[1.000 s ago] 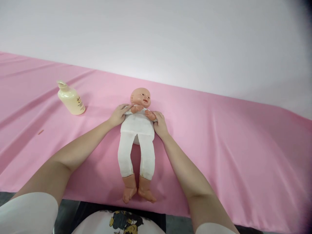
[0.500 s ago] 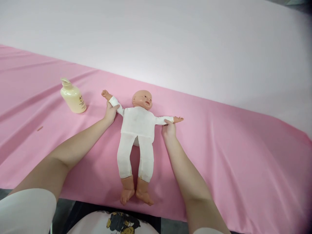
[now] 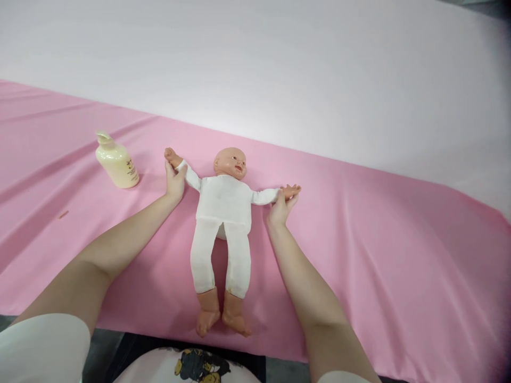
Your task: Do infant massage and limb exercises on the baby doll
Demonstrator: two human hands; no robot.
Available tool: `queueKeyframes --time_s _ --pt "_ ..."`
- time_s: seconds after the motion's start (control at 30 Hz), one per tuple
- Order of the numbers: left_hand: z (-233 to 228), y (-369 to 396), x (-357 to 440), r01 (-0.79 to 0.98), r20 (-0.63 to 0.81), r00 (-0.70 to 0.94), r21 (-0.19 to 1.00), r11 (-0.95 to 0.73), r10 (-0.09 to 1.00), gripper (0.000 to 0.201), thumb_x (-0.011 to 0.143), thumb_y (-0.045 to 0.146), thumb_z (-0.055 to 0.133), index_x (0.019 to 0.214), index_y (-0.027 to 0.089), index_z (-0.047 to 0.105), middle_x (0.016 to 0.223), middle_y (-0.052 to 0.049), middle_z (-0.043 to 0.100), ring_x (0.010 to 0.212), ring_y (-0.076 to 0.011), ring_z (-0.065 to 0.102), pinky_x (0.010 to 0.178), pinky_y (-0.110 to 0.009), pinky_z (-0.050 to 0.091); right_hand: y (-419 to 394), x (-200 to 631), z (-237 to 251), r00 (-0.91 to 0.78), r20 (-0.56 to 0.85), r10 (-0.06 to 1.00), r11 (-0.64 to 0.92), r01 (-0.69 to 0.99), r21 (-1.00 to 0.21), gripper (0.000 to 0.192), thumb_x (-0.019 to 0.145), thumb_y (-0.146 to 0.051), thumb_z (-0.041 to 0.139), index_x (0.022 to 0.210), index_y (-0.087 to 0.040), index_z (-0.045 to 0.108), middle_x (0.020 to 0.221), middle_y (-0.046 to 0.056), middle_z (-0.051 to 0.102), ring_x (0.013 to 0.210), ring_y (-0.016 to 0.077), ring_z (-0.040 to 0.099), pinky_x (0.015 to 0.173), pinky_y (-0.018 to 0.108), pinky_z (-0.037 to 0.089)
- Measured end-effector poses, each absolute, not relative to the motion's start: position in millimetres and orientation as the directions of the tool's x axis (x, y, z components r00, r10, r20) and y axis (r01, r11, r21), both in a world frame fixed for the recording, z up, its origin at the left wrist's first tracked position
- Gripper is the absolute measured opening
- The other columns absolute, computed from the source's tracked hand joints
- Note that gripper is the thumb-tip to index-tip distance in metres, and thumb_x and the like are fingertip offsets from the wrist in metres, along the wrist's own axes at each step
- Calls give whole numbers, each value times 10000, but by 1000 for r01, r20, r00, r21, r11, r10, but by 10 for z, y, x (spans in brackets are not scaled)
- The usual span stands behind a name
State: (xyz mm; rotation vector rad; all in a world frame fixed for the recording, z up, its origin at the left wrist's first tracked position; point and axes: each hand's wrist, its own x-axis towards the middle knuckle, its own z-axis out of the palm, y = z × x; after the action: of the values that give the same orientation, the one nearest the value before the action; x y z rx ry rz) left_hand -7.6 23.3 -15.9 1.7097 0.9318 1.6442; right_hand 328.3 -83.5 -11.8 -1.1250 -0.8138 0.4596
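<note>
A baby doll [image 3: 224, 199] with a white cloth body lies on its back, its head at the far side and its bare feet toward me. Both its arms are stretched out sideways. My left hand [image 3: 174, 182] is closed around the doll's forearm near the wrist, on the left side. On the right, my right hand [image 3: 281, 208] grips the other arm at the wrist, with the thumb on top and the fingers beneath the doll's hand. Some of my fingers are hidden under the doll's arms.
A pale yellow pump bottle [image 3: 117, 164] stands left of the doll. A small thin brownish piece [image 3: 63, 214] lies farther left. Pink cloth [image 3: 383, 255] with folds covers the table, and a white surface [image 3: 279, 69] rises behind it.
Both my hands have slid outward along the doll's arms, from the forearms to nearer its wrists. The doll's body stays in about the same place.
</note>
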Motion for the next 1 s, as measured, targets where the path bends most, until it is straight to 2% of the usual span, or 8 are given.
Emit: queueKeyframes --time_s 0.07,0.23,0.4,0.5,0.6,0.73,0.83,1.0 --pt "-51 103 0 113 638 -38 767 -631 769 743 972 584 548 1546 288 180 1615 -131 329 1488 -281 380 1214 -478 350 -917 3198 -14 581 455 674 444 174 -879 703 948 -483 505 1567 -370 192 1656 77 241 1546 220 329 1264 577 293" --pt "192 -308 215 264 755 284 531 -805 591 465 951 425 559 1371 230 518 1329 -137 624 1255 -287 594 1113 -504 455 -1110 2972 140 301 632 714 507 400 -763 564 979 -444 523 1515 -317 401 1542 87 456 1474 259 436 1259 562 319" --pt "268 -474 301 270 654 610 359 -893 448 454 866 284 551 1316 249 598 1262 -122 685 1228 -312 606 1089 -555 443 -1136 2839 183 -177 619 765 572 627 -529 357 929 -307 581 1274 -337 670 1269 74 672 1236 288 605 1162 582 427" --pt "301 -483 299 293 611 654 339 -894 446 476 854 351 597 1317 242 602 1254 -124 692 1225 -328 598 1090 -566 431 -1113 2820 178 -219 613 759 582 651 -488 339 918 -287 596 1243 -336 679 1246 68 695 1196 288 625 1137 593 434" --pt "337 -452 266 285 615 641 365 -886 459 437 857 437 640 1242 230 635 1185 -122 711 1146 -324 629 1062 -555 449 -1124 2841 136 -139 633 761 571 606 -554 331 907 -342 636 1236 -311 657 1237 82 696 1190 287 625 1135 575 442" --pt "332 -273 165 193 682 448 558 -807 578 293 921 474 611 1042 210 648 1011 -97 704 991 -263 667 978 -500 515 -1140 2894 71 177 647 742 509 479 -715 487 932 -438 613 1374 -259 512 1328 121 620 1260 262 600 1162 519 442" --pt "272 -41 46 2 711 54 702 -712 701 334 916 540 650 911 211 589 968 -59 654 1012 -212 658 1086 -466 475 -1086 2965 54 364 600 713 498 340 -798 631 943 -481 592 1482 -262 348 1413 129 538 1300 238 589 1185 508 422" --pt "163 276 -180 -214 284 -409 894 -394 867 384 935 341 675 1266 269 493 1181 -48 620 1157 -162 622 1138 -370 454 -899 3199 -22 645 425 635 451 137 -882 702 915 -465 595 1494 -271 249 1423 128 493 1244 194 619 1171 493 443"
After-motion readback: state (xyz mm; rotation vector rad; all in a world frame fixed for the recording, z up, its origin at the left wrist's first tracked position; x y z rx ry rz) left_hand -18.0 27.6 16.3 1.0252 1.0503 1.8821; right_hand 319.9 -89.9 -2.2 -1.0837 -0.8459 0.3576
